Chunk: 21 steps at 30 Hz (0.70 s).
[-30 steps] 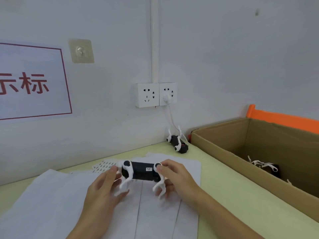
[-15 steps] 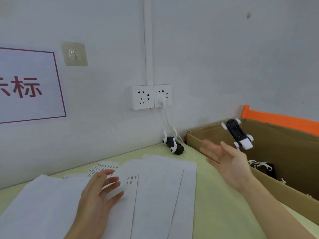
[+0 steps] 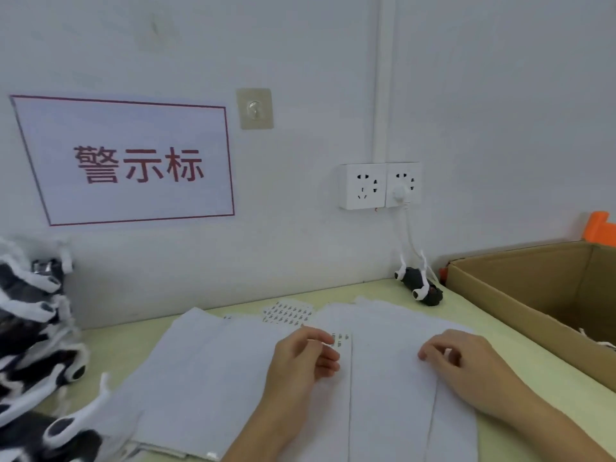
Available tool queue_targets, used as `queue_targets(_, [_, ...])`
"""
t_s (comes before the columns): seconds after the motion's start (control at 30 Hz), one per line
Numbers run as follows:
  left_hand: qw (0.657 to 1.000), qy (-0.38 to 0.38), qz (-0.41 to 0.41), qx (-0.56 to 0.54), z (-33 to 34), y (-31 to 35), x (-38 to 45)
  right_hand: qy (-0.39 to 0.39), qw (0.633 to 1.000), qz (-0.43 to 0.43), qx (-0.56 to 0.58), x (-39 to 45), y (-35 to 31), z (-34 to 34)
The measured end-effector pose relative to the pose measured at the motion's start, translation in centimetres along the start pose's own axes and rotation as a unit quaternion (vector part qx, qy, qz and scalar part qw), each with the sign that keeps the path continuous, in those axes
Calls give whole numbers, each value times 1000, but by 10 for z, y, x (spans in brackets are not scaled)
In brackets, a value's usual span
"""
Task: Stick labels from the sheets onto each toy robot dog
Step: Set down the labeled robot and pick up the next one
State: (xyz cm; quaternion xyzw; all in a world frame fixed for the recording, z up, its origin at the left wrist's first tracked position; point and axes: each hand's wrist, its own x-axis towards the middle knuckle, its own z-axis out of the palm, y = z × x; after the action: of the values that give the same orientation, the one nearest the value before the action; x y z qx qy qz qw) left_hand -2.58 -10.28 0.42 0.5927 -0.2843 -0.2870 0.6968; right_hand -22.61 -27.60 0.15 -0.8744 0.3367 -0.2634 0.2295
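White label sheets point(image 3: 233, 368) lie spread over the yellow-green table point(image 3: 520, 371). My left hand point(image 3: 300, 358) rests on them with fingers loosely curled, its fingertips at a few remaining labels point(image 3: 341, 339). My right hand point(image 3: 466, 365) lies on the right-hand sheets, fingers curled down and holding nothing. A sheet with several labels point(image 3: 288, 313) sits behind the pile. A heap of black-and-white toy robot dogs point(image 3: 30, 355) fills the left edge. One toy dog point(image 3: 418, 288) lies on its back by the wall.
A brown cardboard box point(image 3: 520, 305) stands at the right with an orange part point(image 3: 600, 228) behind it. A wall socket point(image 3: 380, 185) holds a plug whose cable hangs toward the lone dog. A red-framed sign point(image 3: 133, 161) is on the wall.
My right hand tossed the held toy dog toward the box and came back down onto the sheets. The view swung left, bringing the heap of dogs into sight.
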Motion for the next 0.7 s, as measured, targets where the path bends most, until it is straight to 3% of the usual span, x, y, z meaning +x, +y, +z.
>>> queue_targets(0.1, [987,-29,32,152,5,-2,-2,16,1000,-23,-13,1,2,7])
queue_targets(0.17, [957,-73,79,269,14,-4,-8,31,998,-27,-44,5,12,11])
queue_targets(0.33, [828,-126,174,518,25,1,-13,54,997,-25,-41,27,50,40])
queue_targets(0.43, [756,-98,206,613,22,2,-11,47,999,4,20,53,100,60])
queue_targets(0.5, [750,-68,200,626,14,-3,-10,61,994,42,80,70,122,74])
queue_targets(0.6, [781,-60,165,599,4,-10,-8,88,992,33,83,78,121,75])
queue_targets(0.7, [789,-58,162,590,1,-12,-5,96,991,-95,11,49,63,61])
